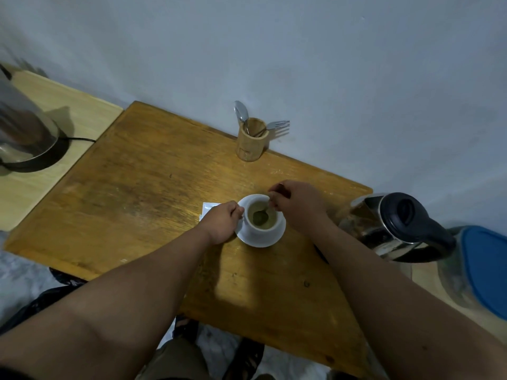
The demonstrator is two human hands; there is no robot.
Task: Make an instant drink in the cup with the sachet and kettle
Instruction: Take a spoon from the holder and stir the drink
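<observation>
Our right hand (295,204) pinches a spoon (264,211) dipped in the cup (263,224); our left hand (223,223) seems closed on its handle. Sachet (209,208) lies behind this hand, kettle (395,226) right.

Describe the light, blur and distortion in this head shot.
Head view: dim, bluish light; the arms throw a soft shadow over the table; wide-angle bending curves its edges; the pot at far left is smeared; the kettle glints; the cup is fairly sharp.
</observation>
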